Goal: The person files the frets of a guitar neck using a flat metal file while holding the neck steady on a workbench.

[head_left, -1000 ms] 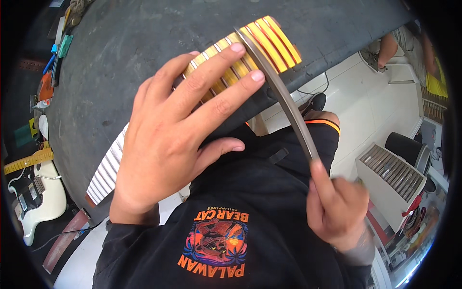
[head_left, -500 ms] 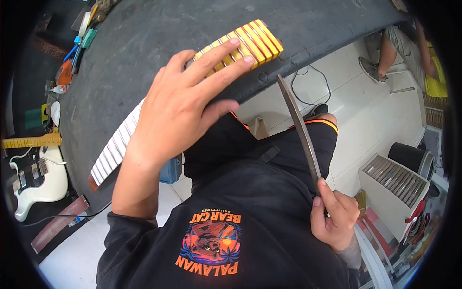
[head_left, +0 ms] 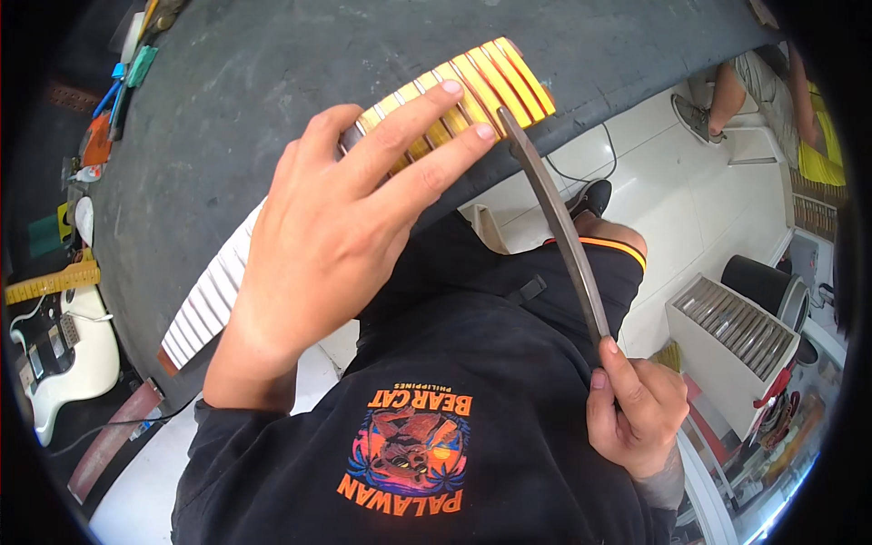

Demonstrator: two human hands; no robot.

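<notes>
My left hand [head_left: 341, 218] lies over a fretted board with its fingers spread and two fingertips on the yellow striped part [head_left: 495, 77]. A white striped length [head_left: 204, 295] shows left of my wrist; whether both are one piece is hidden by the hand. My right hand [head_left: 636, 409] is closed on the lower end of a long dark metal file [head_left: 568, 236], index finger laid along it. The file's tip overlaps the near edge of the yellow part; I cannot tell if it touches. The board rests on a dark worktop [head_left: 209, 82].
A white electric guitar [head_left: 82, 363], a reddish strip [head_left: 113, 436] and small tools [head_left: 123, 91] line the left. At right are a box of metal bars [head_left: 713, 363], a dark cylinder [head_left: 754, 282] and another person's leg [head_left: 727, 100]. A looped cable [head_left: 609, 159] hangs below the worktop edge.
A second ago the file lay across the yellow part; half a second ago it was pulled back below it. Now its tip is up at the edge again. My left hand has shifted slightly.
</notes>
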